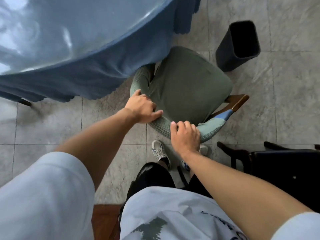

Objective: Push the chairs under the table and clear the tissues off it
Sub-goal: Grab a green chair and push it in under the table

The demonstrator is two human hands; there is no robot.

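Round desk (52,32) with glossy clear cover and draping blue cloth is filling the upper left. Left hand (142,108) is curling around the left part of the curved backrest of the green fabric-covered wooden chair (188,87), fingers closed on it. Right hand (186,135) is gripping the same backrest further right, also closed. Chair seat's far edge is sitting just under the hanging cloth, most of the seat sticking out. Dark rectangular plastic bin (238,45) is standing on grey tiled floor (285,101), upper right, apart from the chair.
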